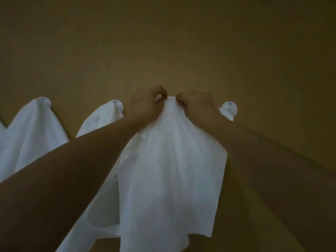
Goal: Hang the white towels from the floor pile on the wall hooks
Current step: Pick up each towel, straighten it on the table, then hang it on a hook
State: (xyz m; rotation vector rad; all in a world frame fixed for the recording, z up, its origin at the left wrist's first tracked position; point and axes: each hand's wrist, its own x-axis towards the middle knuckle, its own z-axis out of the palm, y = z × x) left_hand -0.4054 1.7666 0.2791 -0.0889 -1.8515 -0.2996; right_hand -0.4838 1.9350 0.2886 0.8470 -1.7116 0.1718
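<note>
A white towel (163, 170) hangs down the middle of the view against the brown wall. My left hand (145, 104) and my right hand (198, 104) pinch its top edge from either side, close together at hook height. The hook behind that edge is hidden by the cloth and my fingers. Two more white towels hang to the left, one (31, 135) on a round white hook (44, 100), the other (98, 120) on a second white hook (117, 104). A bare white hook (228, 108) sticks to the wall just right of my right hand.
The plain brown wall (163, 42) fills the upper view. A sliver of another white cloth (1, 127) shows at the far left edge. My forearms cross the lower corners. The floor pile is out of view.
</note>
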